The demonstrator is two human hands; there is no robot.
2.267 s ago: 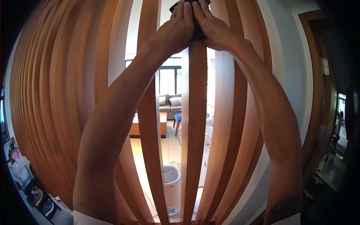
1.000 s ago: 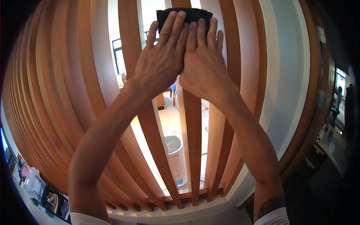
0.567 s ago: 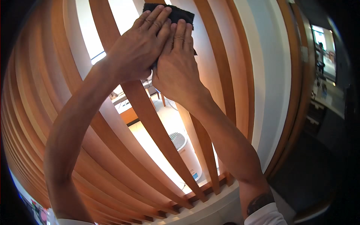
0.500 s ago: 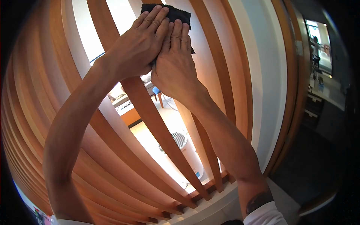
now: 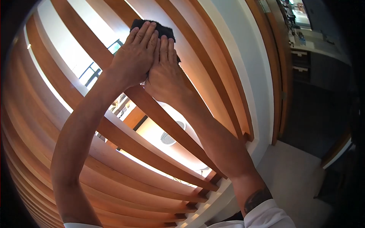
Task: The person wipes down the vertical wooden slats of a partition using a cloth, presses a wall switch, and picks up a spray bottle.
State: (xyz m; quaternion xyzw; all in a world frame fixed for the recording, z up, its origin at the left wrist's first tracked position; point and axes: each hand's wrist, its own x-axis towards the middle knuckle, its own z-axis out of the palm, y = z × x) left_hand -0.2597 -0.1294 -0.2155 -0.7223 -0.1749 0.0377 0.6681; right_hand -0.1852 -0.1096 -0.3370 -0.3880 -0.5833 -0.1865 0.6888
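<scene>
A black cloth [image 5: 164, 32] lies against one of the upright wooden slats, high in front of me. My left hand [image 5: 137, 57] presses on it with straight fingers held close together. Beside it, my right hand [image 5: 165, 74] also bears on the cloth, its fingers stretched upward and nearly touching the left ones. Both hands keep the cloth pinned to the slat [image 5: 152, 106], which runs down below them. Both thumbs and the underside of the cloth are hidden.
A row of brown wooden slats [image 5: 224, 76] curves across the view, set in a pale base ledge [image 5: 218, 197]. Through the gaps shows a bright room with a round striped object [image 5: 167, 138]. To the right are a white wall edge [image 5: 262, 114], a doorway and a counter [image 5: 319, 43].
The view has turned and tilted, so the slats lean more. My hands and the cloth appear lower and further left in view, still together. More floor shows at the right.
</scene>
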